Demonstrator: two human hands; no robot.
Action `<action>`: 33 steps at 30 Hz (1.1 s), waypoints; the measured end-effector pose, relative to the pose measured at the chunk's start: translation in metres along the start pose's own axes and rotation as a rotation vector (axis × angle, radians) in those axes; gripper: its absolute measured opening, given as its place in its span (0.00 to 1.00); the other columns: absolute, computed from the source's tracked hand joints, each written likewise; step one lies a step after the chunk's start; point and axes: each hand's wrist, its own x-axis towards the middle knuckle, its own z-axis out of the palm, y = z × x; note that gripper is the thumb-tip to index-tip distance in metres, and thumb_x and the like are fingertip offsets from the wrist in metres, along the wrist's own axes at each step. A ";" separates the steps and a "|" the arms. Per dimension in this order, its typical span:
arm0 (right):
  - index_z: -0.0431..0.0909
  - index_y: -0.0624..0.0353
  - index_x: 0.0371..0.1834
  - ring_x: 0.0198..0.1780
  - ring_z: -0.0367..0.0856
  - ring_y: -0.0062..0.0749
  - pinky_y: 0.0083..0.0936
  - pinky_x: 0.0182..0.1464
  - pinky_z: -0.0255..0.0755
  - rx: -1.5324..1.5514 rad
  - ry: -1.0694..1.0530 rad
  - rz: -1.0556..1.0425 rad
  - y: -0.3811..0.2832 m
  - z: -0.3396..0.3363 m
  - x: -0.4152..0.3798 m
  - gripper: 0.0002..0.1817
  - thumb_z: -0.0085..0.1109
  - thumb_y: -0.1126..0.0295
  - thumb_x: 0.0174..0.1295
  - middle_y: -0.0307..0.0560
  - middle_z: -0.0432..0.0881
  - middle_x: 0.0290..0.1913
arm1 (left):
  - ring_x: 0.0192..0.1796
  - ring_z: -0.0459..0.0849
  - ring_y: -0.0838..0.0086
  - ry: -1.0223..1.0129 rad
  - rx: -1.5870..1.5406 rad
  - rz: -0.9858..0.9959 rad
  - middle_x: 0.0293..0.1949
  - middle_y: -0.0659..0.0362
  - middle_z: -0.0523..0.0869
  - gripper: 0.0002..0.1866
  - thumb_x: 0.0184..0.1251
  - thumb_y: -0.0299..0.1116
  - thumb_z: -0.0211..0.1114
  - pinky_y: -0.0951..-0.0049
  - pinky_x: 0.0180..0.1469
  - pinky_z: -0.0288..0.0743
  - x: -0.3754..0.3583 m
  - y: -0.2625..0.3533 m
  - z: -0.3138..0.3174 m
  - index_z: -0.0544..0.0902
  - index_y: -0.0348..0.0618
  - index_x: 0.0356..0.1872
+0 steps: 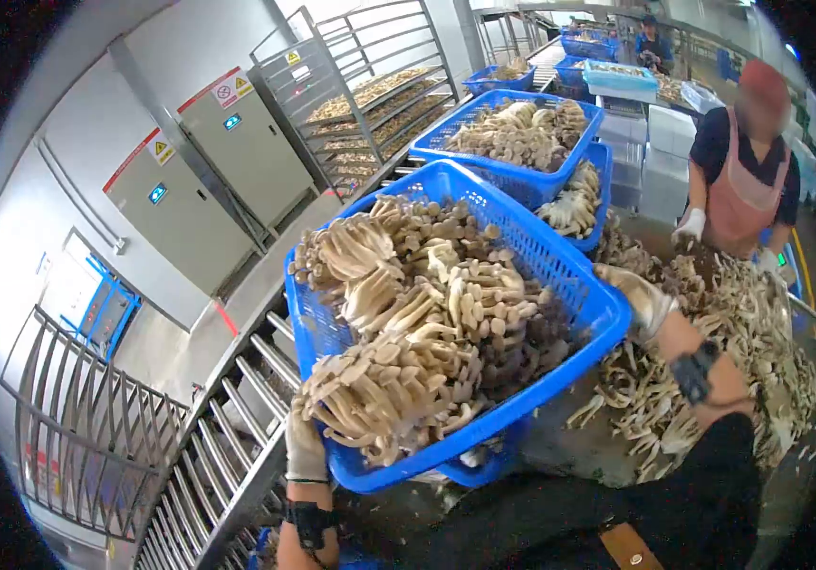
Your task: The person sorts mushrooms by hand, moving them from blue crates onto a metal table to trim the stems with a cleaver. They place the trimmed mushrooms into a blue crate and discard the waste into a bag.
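Note:
A blue plastic basket (560, 356) full of clustered brown-capped mushrooms (417, 304) is tilted in front of me. My left hand (305, 446), in a white glove, grips its near left side. My right hand (643, 296), gloved too, holds the rim at the right corner. The fingers of both hands are partly hidden by the rim and the mushrooms. Beneath the basket, part of another blue basket (484, 470) shows. Loose mushrooms (660, 408) lie heaped on the work table to the right of my right hand.
A roller conveyor (227, 427) runs along the left. More blue baskets of mushrooms (574, 152) stand beyond mine. A co-worker in a pink apron (750, 204) stands across the mushroom heap. Metal racks (370, 95) and grey cabinets (237, 157) line the left wall.

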 end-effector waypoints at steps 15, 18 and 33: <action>0.69 0.58 0.58 0.61 0.68 0.31 0.37 0.67 0.56 -0.231 0.526 -0.431 -0.075 -0.031 0.018 0.18 0.40 0.62 0.71 0.44 0.75 0.54 | 0.52 0.79 0.64 0.057 -0.211 -0.115 0.50 0.57 0.82 0.19 0.66 0.40 0.59 0.60 0.58 0.72 -0.002 -0.078 0.146 0.77 0.41 0.54; 0.64 0.59 0.63 0.63 0.67 0.34 0.35 0.66 0.59 -0.210 0.476 -0.464 -0.009 -0.066 -0.071 0.19 0.42 0.65 0.71 0.43 0.72 0.59 | 0.56 0.77 0.64 -0.046 -0.179 -0.113 0.54 0.55 0.79 0.21 0.69 0.42 0.55 0.60 0.62 0.68 -0.034 -0.070 0.164 0.75 0.41 0.57; 0.74 0.61 0.56 0.53 0.73 0.36 0.30 0.57 0.66 -0.847 0.490 0.272 0.264 -0.107 -0.405 0.22 0.54 0.58 0.65 0.50 0.75 0.56 | 0.56 0.78 0.58 -1.101 1.090 0.181 0.52 0.48 0.80 0.23 0.58 0.27 0.63 0.64 0.57 0.70 -0.156 -0.164 0.340 0.75 0.36 0.56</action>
